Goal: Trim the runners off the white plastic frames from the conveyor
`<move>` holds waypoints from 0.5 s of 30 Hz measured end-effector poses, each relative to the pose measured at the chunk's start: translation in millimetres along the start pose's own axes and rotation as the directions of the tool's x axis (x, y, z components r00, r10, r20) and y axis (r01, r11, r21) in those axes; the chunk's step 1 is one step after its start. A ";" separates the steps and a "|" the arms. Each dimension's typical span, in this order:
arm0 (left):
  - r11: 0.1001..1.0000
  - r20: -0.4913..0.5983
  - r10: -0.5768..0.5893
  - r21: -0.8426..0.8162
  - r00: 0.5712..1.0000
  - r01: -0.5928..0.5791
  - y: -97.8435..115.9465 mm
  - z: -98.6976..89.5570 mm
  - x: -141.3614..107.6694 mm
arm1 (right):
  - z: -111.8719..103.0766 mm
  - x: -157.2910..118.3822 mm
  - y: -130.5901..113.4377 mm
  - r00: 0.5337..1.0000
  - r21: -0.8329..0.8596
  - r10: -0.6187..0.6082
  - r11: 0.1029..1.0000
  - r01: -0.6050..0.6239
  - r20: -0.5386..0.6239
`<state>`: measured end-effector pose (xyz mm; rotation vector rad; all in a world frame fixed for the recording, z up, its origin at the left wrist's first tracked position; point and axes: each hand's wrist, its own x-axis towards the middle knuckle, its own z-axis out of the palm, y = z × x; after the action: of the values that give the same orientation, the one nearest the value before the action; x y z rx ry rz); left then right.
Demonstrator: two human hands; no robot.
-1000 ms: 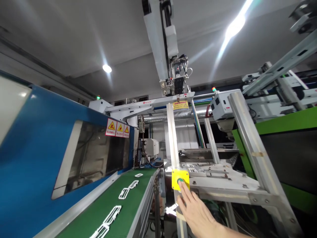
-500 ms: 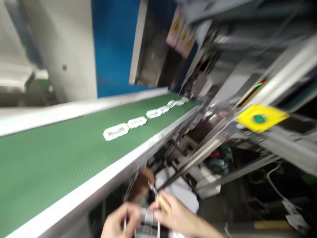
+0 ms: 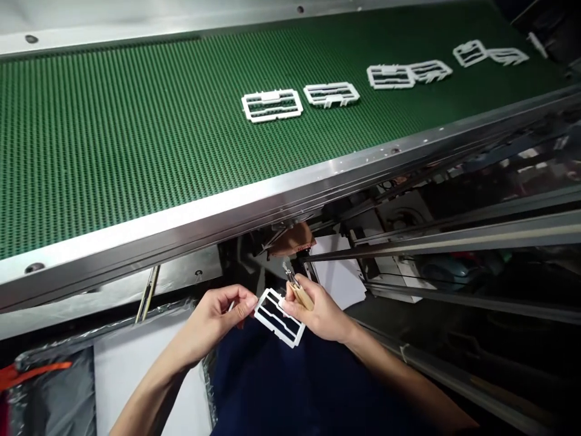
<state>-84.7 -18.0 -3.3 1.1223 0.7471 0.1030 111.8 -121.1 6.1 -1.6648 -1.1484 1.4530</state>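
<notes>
A white plastic frame (image 3: pixel 290 332) is held up in front of the dark blue clothing, tilted down to the right. My left hand (image 3: pixel 222 315) pinches its upper left corner between thumb and fingers. My right hand (image 3: pixel 318 309) is closed round a tool with a tan handle (image 3: pixel 301 295) and a metal tip pointing up, and its thumb also presses on the frame's upper edge. More white frames lie in a row on the green belt, among them one at the near end (image 3: pixel 272 105) and another beside it (image 3: pixel 331 94).
The conveyor's metal rail (image 3: pixel 254 197) runs between the belt (image 3: pixel 136 139) and my hands. White sheet material (image 3: pixel 136 375) with clear wrapping lies at lower left. Metal bars (image 3: pixel 476 239) cross the right side, and a brown piece (image 3: pixel 290 239) hangs beyond my hands.
The view has turned down and become sharper. Both hands appear higher in the picture, and the frame between them now shows clearly. The belt's row of frames appears higher and farther right.
</notes>
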 end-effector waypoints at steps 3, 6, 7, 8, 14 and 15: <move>0.999 0.022 -0.015 0.042 1.000 0.014 3.8 1.0 0.7 | -4.2 3.0 3.1 0.997 0.016 -0.023 1.000 0.022 0.067; 0.993 0.021 0.020 0.118 1.000 -0.022 5.5 3.9 -0.2 | -7.1 4.2 6.1 0.992 0.040 -0.049 0.998 0.044 0.118; 0.990 0.009 0.035 0.136 0.999 -0.036 5.6 5.0 -0.8 | -7.8 4.3 7.2 0.991 0.040 -0.054 0.998 0.049 0.125; 0.987 0.001 0.046 0.151 0.999 -0.046 5.4 6.0 -1.6 | -8.5 4.4 8.3 0.990 0.039 -0.058 0.998 0.053 0.129; 0.966 0.002 0.044 0.253 0.999 -0.043 1.5 10.3 -7.4 | -10.0 3.5 12.8 0.985 0.018 -0.042 0.999 0.040 0.165; 0.955 -0.011 0.070 0.290 0.997 -0.064 1.2 11.5 -8.3 | -9.6 3.0 13.6 0.983 0.015 -0.035 0.999 0.033 0.178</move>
<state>-83.9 -30.0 4.3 1.4282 0.7596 0.0636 124.0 -123.3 -5.5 -1.5236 -1.2554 1.6093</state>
